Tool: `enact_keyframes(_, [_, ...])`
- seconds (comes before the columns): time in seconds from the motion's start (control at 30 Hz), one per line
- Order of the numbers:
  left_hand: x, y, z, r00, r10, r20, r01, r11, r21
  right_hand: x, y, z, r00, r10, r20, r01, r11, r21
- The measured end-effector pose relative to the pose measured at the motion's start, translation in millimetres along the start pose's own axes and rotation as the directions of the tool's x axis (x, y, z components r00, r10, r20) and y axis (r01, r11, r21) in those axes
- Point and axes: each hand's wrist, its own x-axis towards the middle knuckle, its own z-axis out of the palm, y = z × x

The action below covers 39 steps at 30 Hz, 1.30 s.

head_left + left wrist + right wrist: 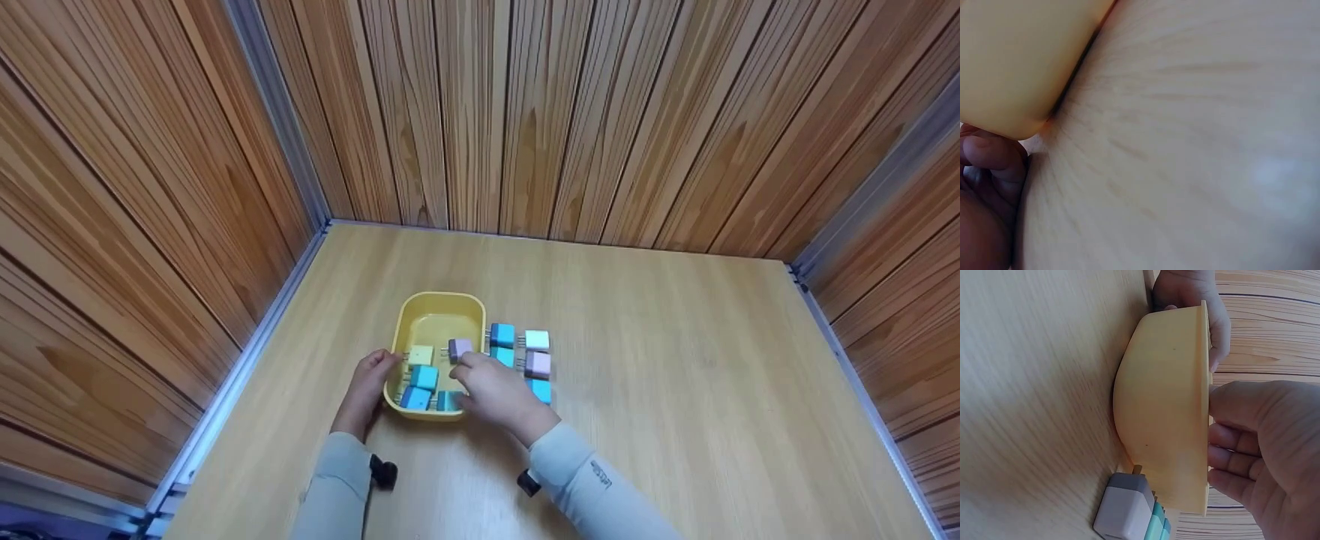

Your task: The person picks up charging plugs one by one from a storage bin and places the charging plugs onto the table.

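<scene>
A yellow plastic bin [439,306] stands on the table. My left hand [369,375] holds its left rim. Over the bin's right rim reaches my right hand [495,390], fingers bent down inside; in the right wrist view the bin wall hides its fingertips. A purple plug charger [460,349] is right at those fingers; I cannot tell whether they pinch it. Also in the bin are a pale yellow charger [421,355], a teal charger [424,376], a blue charger [415,397] and another teal charger [450,400] below the right fingers.
Right of the bin, more chargers lie in two columns: a blue one [502,334], a teal one [502,357], a white one [537,340], a purple one [538,364] and a blue one [539,391] partly behind the right hand. Wood-panelled walls [555,120] enclose the table [675,360].
</scene>
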Motion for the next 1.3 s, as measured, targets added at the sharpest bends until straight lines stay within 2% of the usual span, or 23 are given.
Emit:
enact_keyframes(0.2, [2.5,1.4,0.4,1.000,0.006,-0.001,-0.006,1.000,-0.022,4.8,-4.9,-3.1,0.999,0.029,0.040,-0.030,0.999,0.027])
enact_keyframes(0.4, [1.6,1.6,2.2,1.000,-0.013,-0.003,0.013,1.000,0.000,8.6,-9.7,-2.9,0.994,0.077,0.076,-0.081,0.996,0.048])
enact_keyframes(0.7, [0.6,2.3,2.4,0.999,-0.052,-0.003,0.052,0.999,0.005,13.9,-17.6,-1.1,0.989,0.110,0.098,-0.111,0.994,0.008])
enact_keyframes(1.0, [1.2,1.6,5.6,1.000,-0.023,-0.012,0.023,1.000,-0.017,21.7,-19.5,3.2,0.985,0.117,0.124,-0.110,0.992,-0.066])
enact_keyframes(1.3, [1.3,2.7,5.5,0.998,-0.056,-0.015,0.056,0.998,0.004,26.4,-14.4,8.1,0.975,0.139,0.175,-0.144,0.989,0.020])
